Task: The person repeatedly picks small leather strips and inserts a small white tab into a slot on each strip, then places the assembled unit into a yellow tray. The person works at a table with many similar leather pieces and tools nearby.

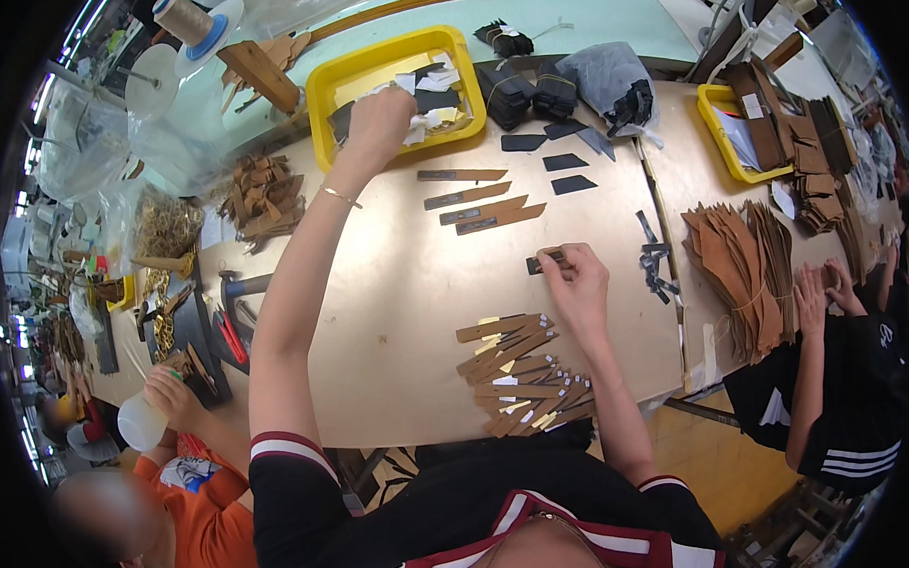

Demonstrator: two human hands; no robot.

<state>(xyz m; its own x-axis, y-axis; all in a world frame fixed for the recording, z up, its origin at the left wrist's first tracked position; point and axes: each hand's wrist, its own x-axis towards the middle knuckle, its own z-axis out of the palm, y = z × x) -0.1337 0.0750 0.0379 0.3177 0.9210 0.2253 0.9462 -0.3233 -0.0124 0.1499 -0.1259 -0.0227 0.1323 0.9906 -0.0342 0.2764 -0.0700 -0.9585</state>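
My left hand [380,126] is over the yellow tray [318,109], its fingers curled closed; what they hold, if anything, is hidden. Inside the tray are white, black and pale yellow scraps [437,80]. Low over the table, my right hand [580,283] pinches a small dark strip [534,266] between thumb and fingers. Several brown leather strips with dark pieces on them [489,214] lie in a slanted row between my hands. Nearer to me, a fanned heap of brown strips [516,381] with white and yellow bits lies below my right hand.
Black flat pieces [568,184] and bundled black stacks [508,94] lie beyond my right hand. Small black strips [658,261] and stacked brown leather pieces [740,274] are to the right. A hammer [236,288] lies left. Co-workers' hands [812,297] are at both sides.
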